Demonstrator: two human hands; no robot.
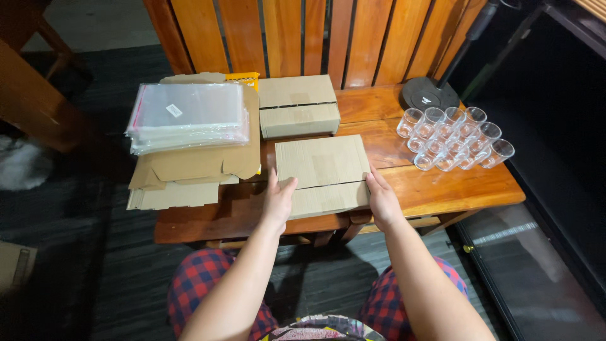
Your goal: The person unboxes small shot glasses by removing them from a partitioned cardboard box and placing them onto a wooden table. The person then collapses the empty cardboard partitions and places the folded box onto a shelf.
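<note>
Gripping a closed cardboard box from both sides, flat on the near edge of the wooden table: left hand pressed on its left edge, fingers flat and together on top, right hand on its right edge, thumb along the lid. Second closed box sits just behind it, apart. Left of them, flattened cardboard blanks stacked, with a pile of clear plastic bags on top. Right side, cluster of small clear cups, near a black round stand base. Slatted wooden backrest behind.
</note>
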